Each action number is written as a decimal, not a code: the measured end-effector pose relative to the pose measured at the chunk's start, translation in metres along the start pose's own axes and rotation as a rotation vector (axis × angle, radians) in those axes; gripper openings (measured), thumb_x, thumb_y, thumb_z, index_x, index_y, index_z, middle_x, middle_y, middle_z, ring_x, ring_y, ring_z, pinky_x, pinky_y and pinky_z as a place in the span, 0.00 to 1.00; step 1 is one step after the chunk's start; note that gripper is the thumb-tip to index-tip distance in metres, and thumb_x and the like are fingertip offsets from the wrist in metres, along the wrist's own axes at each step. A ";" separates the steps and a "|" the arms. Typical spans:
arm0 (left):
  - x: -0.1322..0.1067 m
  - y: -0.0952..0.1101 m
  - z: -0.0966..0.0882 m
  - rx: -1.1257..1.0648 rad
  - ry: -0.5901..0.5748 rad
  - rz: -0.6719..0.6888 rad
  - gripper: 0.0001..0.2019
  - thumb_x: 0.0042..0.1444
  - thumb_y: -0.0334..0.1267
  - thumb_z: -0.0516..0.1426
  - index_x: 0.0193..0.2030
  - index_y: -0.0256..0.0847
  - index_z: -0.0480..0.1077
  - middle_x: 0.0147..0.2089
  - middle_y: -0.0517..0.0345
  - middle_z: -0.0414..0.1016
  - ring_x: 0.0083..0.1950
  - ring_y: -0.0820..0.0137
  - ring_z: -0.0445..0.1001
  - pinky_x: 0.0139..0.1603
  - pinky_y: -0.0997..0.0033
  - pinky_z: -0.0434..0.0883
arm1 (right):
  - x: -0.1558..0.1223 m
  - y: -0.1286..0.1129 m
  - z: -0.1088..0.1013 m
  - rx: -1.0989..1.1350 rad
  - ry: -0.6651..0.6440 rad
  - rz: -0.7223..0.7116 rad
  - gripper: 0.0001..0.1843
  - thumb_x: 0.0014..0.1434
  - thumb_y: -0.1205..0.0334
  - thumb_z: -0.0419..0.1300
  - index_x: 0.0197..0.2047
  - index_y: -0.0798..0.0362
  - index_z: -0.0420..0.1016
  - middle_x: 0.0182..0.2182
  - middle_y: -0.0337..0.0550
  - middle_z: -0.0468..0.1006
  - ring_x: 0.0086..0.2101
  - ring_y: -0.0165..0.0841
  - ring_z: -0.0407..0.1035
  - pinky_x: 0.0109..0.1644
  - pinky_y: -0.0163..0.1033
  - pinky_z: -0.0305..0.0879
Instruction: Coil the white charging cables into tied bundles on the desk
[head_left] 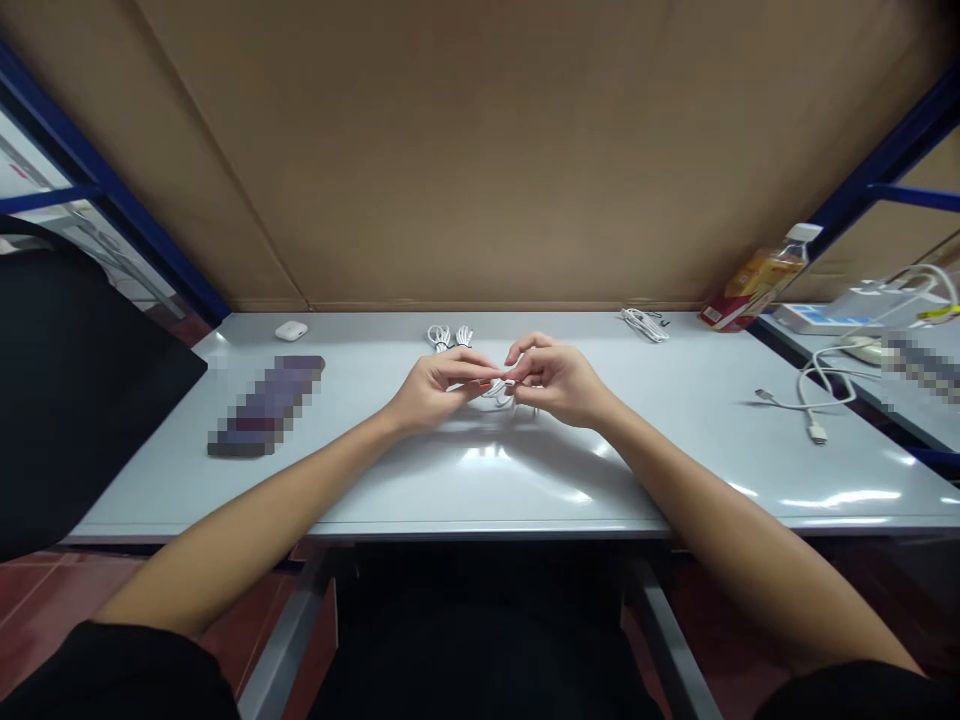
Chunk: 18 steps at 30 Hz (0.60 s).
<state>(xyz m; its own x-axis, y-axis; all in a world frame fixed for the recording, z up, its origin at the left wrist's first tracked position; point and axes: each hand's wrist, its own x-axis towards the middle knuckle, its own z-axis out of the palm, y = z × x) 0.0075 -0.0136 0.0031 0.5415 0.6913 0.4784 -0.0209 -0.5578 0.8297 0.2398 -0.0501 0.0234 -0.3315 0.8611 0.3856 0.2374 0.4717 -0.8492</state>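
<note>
My left hand point(442, 388) and my right hand point(559, 385) meet above the middle of the table, fingertips almost touching. Both are closed in a pinch on a white cable point(497, 392), whose loops hang below the fingers. A small orange part point(485, 383), perhaps the inside of a plug, shows at my left fingertips. The fingers hide most of the cable ends. Just behind my left hand lie coiled white cables point(450, 338) bound with dark ties.
On the grey-white table point(420, 490) are a white earbud case point(291, 330), a pixelated dark object point(266, 405), another bundled cable point(643, 323), a leaning drink bottle point(757, 287) and a loose white cable point(806, 400). A brown panel point(480, 160) stands behind; a black object point(82, 390) overhangs the left.
</note>
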 end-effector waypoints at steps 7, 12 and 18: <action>0.001 0.007 0.005 -0.004 0.051 -0.027 0.13 0.59 0.41 0.67 0.50 0.44 0.84 0.48 0.49 0.82 0.45 0.65 0.80 0.46 0.64 0.77 | -0.001 -0.007 0.001 -0.040 0.002 -0.045 0.03 0.54 0.63 0.69 0.31 0.52 0.80 0.42 0.43 0.75 0.29 0.28 0.71 0.34 0.38 0.71; 0.016 0.020 -0.027 -0.111 0.310 -0.210 0.27 0.52 0.40 0.71 0.59 0.39 0.77 0.43 0.49 0.84 0.37 0.68 0.78 0.36 0.68 0.74 | 0.002 -0.023 -0.022 0.039 0.174 0.202 0.09 0.57 0.57 0.69 0.39 0.52 0.81 0.34 0.41 0.75 0.20 0.23 0.59 0.20 0.35 0.53; 0.026 0.022 -0.087 -0.041 0.479 -0.399 0.19 0.45 0.40 0.70 0.46 0.40 0.82 0.50 0.48 0.82 0.28 0.77 0.66 0.25 0.73 0.60 | 0.006 -0.015 -0.075 0.094 0.299 0.437 0.08 0.54 0.63 0.69 0.40 0.52 0.83 0.32 0.41 0.71 0.20 0.20 0.49 0.21 0.35 0.45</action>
<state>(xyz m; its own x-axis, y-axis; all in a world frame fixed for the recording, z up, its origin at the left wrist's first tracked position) -0.0519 0.0319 0.0591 0.0770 0.9773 0.1973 0.0681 -0.2026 0.9769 0.3025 -0.0373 0.0653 0.0574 0.9963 0.0634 0.2074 0.0502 -0.9770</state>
